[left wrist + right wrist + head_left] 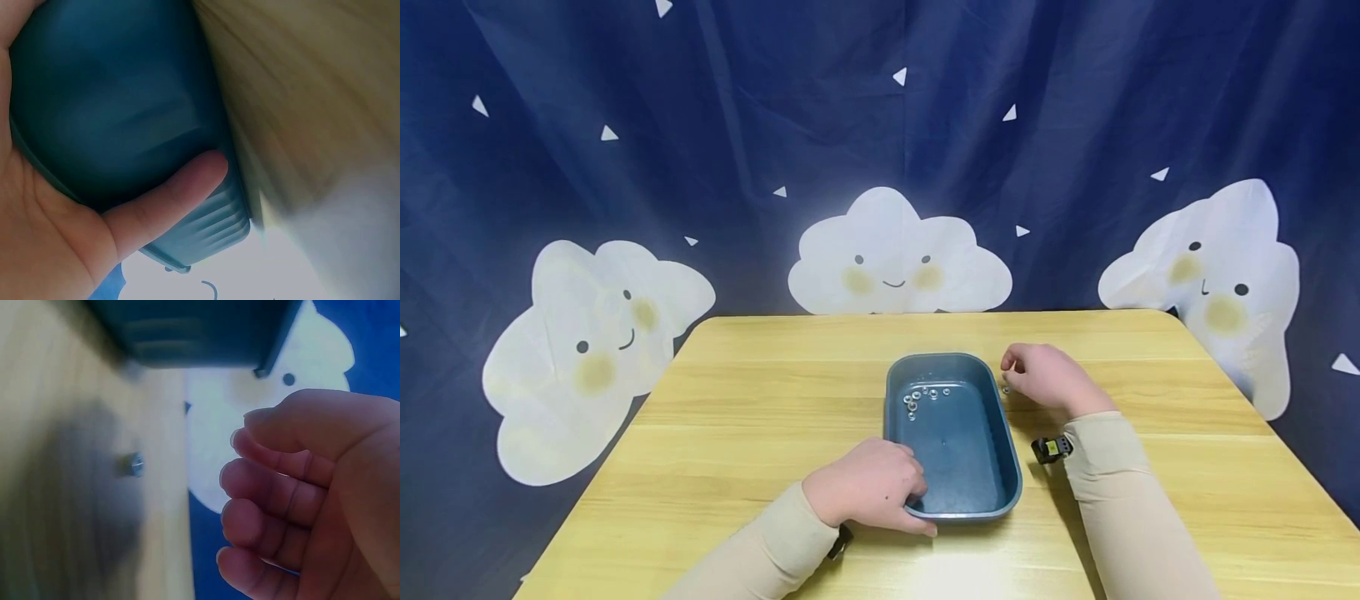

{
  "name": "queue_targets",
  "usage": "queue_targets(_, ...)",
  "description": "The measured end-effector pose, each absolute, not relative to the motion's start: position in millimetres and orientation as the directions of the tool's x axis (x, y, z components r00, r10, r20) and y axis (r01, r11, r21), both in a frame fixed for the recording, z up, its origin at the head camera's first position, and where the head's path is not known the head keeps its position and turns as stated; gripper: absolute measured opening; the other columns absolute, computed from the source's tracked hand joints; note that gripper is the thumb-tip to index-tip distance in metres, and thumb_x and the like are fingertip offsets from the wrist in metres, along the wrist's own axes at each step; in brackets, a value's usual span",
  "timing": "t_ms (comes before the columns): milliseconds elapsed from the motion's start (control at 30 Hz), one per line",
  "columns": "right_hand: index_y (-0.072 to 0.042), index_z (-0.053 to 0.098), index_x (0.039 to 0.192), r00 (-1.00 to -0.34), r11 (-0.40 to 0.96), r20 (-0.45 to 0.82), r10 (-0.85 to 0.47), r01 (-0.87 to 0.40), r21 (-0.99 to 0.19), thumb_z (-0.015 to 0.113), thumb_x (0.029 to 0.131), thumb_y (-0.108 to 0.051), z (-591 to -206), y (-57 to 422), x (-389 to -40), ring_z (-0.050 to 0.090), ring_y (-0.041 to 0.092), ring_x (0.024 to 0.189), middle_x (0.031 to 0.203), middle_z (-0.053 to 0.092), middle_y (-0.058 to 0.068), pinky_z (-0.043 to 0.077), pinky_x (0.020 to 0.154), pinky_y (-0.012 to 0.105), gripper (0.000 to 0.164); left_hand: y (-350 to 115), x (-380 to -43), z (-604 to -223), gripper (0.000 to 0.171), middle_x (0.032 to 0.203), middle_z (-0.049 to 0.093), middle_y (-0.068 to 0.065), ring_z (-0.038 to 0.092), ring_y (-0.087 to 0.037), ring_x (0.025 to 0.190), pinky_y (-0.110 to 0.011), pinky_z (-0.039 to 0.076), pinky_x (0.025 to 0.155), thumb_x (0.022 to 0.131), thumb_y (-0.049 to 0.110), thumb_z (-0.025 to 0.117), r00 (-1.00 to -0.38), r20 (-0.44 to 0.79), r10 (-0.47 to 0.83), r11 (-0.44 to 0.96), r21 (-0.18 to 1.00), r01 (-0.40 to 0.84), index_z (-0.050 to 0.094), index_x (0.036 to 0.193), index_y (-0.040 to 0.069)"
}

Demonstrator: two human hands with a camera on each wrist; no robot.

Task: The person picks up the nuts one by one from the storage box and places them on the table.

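A blue-green plastic bin (951,504) stands on the wooden table. My left hand (872,486) grips its near left corner, with the fingers over the rim and the thumb against the outer wall, as the left wrist view shows. Several small shiny metal nuts (912,407) lie on the bin floor toward the far left. Beyond the bin's right side, my right hand (1048,379) hovers with loosely curled fingers (240,522) and holds nothing. Close to its fingertips, one metal nut (136,464) sits on the table, apart from the hand.
The light wooden table (760,400) extends around the bin on all sides. Behind its far edge hangs a dark blue curtain (850,108) with smiling white clouds. A small black device (1051,449) is worn at the right wrist.
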State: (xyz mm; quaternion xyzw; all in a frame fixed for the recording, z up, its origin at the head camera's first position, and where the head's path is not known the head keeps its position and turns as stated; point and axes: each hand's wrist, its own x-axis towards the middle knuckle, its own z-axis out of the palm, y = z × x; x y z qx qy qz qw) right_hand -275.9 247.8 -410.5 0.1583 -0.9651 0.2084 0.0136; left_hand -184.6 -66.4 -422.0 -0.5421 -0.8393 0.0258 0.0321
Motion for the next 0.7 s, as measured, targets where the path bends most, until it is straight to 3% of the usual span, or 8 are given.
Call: queue_targets(700, -0.014, 0.069, 0.096, -0.911, 0.830, 0.171, -0.376, -0.413, -0.375, 0.069, 0.092, -0.021, -363.9, 211.7, -244.6, 0.050, 0.014, 0.062, 0.069, 0.055, -0.006, 0.043, 0.065, 0.036, 0.008, -66.3, -184.5, -423.4, 0.054, 0.059, 0.037, 0.020, 0.040, -0.001, 0.060, -0.020, 0.033, 0.052, 0.084, 0.071, 0.064, -0.400, 0.042, 0.916, 0.402, -0.083, 0.912, 0.046, 0.055, 0.029)
